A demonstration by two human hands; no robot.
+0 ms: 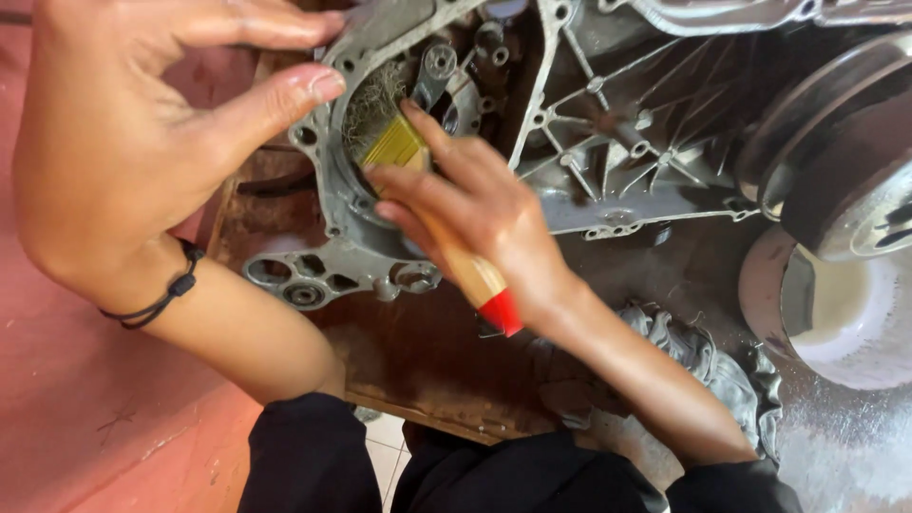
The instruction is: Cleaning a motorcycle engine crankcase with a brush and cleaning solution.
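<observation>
Right hand [484,223] is wrapped around a paintbrush [446,237], fingers closed on the wooden handle, index finger stretched forward along the brass band. The red tip of the handle pokes out behind the heel of that hand. Just past the fingertips, the bristles [372,109] are pushed into a round opening in the grey metal engine case [608,142], and they look splayed and dirty against the inner wall.

Left hand [123,142] is up at the edge of the same case, fingers spread wide and gripping nothing. The thumb [275,100] presses on the rim of the round opening, right beside the bristles, while the other fingers reach over the top edge of the casting. A black cord bracelet [166,294] sits on that wrist.

Below the right hand's fingers, the case's lower lug with its 3 holes rests on a stained wooden board [418,361]. Off to the far side of the right wrist lies a crumpled grey rag [712,366], and beyond that a white bowl [836,318] sits under a large round pulley [836,152].
</observation>
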